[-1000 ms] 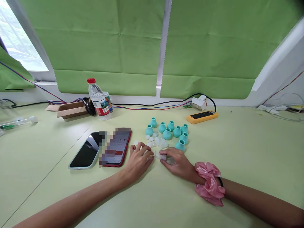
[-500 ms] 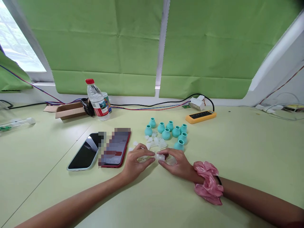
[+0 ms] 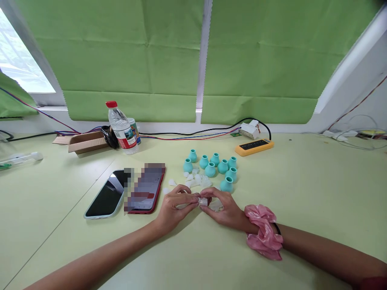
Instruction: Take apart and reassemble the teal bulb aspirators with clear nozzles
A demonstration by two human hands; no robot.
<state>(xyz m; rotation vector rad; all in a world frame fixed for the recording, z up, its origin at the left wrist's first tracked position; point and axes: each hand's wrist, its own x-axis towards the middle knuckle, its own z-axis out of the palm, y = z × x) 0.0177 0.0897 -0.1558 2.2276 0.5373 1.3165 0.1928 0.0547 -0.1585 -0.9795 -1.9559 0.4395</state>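
Between the fingertips of my two hands is a small clear plastic piece (image 3: pixel 203 201), short and tube-like. My right hand (image 3: pixel 224 207) pinches it from the right between thumb and fingers. From the left, my left hand (image 3: pixel 176 206) closes thumb and fingertips on its left end; the exact contact is too small to make out. Just beyond lie loose translucent white plastic pieces (image 3: pixel 193 182). Behind and to the right of them stand several turquoise vase-shaped rubber pieces (image 3: pixel 210 170) with open necks. Another clear piece (image 3: pixel 216 206) shows under my right palm.
Left of my hands lie a red-cased phone (image 3: pixel 145 189) and a pale-cased phone (image 3: pixel 107 195). Farther back are a water bottle (image 3: pixel 122 131), a cardboard tray (image 3: pixel 87 141) and a yellow power strip (image 3: pixel 254 147). Cables run along the wall. A clear tube (image 3: pixel 21 160) lies far left.
My left fingertips have moved right and closed at the clear piece's left end. My right hand still holds the piece. The whole view has shifted slightly.
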